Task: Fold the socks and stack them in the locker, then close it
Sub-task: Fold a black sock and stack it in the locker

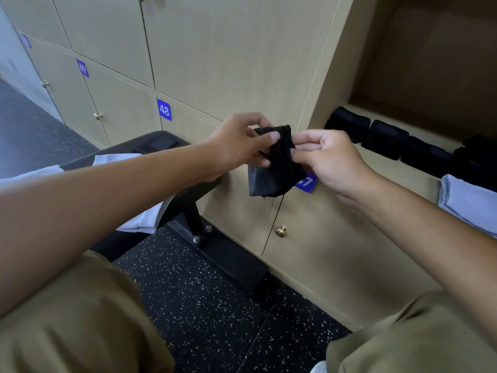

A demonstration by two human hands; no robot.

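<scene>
- Head view: the left hand (pixel 239 141) and the right hand (pixel 329 160) hold one black sock (pixel 277 168) between them, in the air before the closed locker doors.
- Left hand: thumb and curled fingers pinch the sock's upper edge from the left side.
- Right hand: fingertips pinch the same top edge from the right side, the other fingers curled in.
- The sock hangs down limp from both pinches, its lower part doubled over and sagging below the hands. It looks thin, light and soft, with no stiffness of its own, so it will likely droop wherever it is not held.
- Judgement on grip: the fabric should not slip much on bare skin. Holding it at the top edge, as now, lets the rest fall straight; for a fold, a hold at both ends seems best.
- To the right of the right hand stands the open locker (pixel 419 76), and on its shelf a row of folded black socks (pixel 384 135) lies side by side.
- Nearer, just right of the right forearm, lies a pale blue folded cloth (pixel 462 200).
- Left of and below the left forearm stands the table (pixel 161 142), dark, with white cloth (pixel 115 160) on it.
</scene>
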